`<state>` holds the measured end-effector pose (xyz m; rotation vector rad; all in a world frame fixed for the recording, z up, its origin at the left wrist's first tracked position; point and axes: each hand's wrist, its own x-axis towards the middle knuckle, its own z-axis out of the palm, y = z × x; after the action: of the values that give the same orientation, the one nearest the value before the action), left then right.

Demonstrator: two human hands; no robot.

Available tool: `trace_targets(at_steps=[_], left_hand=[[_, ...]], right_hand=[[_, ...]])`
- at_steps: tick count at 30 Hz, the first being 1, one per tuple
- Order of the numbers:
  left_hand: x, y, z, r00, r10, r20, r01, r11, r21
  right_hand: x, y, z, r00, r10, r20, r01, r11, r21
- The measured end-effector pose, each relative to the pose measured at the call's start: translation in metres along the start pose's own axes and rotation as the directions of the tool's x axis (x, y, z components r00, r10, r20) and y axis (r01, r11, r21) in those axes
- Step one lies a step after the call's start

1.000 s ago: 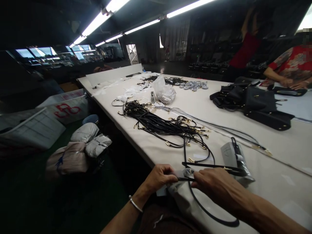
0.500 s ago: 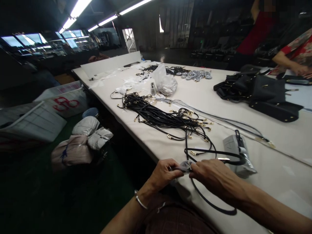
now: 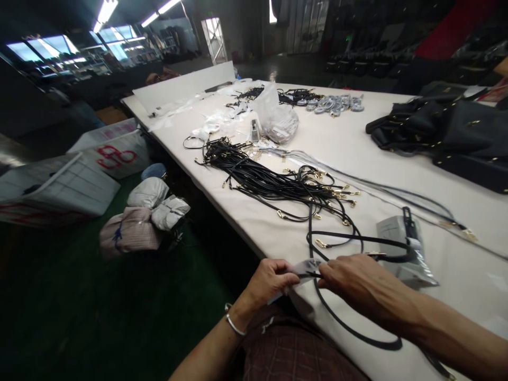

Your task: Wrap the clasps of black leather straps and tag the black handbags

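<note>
My left hand (image 3: 272, 281) and my right hand (image 3: 359, 278) meet at the table's near edge, pinching a black leather strap (image 3: 349, 330) with a gold clasp. A strip of translucent grey plastic (image 3: 305, 268) is held around the strap between them, and my left fingers grip mostly that strip. The strap runs in one long loop below my hands and another across the table. A grey plastic packet (image 3: 397, 233) lies under the far loop, just right of my right hand. Beyond my hands lies a tangled pile of black straps with gold clasps (image 3: 273, 186).
The long white table (image 3: 400, 143) holds a plastic bag (image 3: 280, 120), grey coiled items (image 3: 335, 103) and black handbags (image 3: 456, 127). A person in red (image 3: 452, 32) stands beyond it. Wrapped bundles (image 3: 130, 233) and white woven sacks (image 3: 63, 190) lie on the floor at left.
The view has turned rightward, shifting the table contents right. My hands have drawn closer around the strap, and the grey plastic now looks like a narrow strip on it.
</note>
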<state>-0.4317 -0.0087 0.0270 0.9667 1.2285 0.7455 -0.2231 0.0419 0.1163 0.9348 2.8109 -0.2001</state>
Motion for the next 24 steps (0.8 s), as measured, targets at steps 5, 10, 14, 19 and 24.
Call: trace_targets(at_steps=[5, 10, 14, 19, 24], left_hand=[[-0.002, 0.003, 0.006, 0.937, 0.342, -0.069, -0.317, 0.918, 0.236], [-0.004, 0.002, 0.004, 0.737, 0.673, 0.052, -0.58, 0.592, 0.559], [-0.011, -0.001, -0.019, 0.668, 0.738, 0.093, -0.523, 0.376, 0.765], [-0.022, -0.007, -0.046, 0.862, 0.495, -0.112, -0.356, 0.747, 0.562], [-0.023, -0.018, -0.043, 0.999, -0.047, 0.017, 0.047, 0.999, -0.012]], right_hand=[[0.023, 0.01, 0.004, 0.989, 0.0, 0.145, -0.021, 0.989, 0.144], [0.043, 0.027, 0.007, 0.91, -0.114, 0.399, -0.206, 0.712, 0.671], [0.042, 0.05, 0.022, 0.777, -0.15, 0.611, -0.435, 0.575, 0.693], [0.032, 0.068, 0.035, 0.818, -0.191, 0.542, -0.45, 0.375, 0.81], [0.032, 0.056, 0.014, 0.828, -0.099, 0.552, -0.438, 0.499, 0.748]])
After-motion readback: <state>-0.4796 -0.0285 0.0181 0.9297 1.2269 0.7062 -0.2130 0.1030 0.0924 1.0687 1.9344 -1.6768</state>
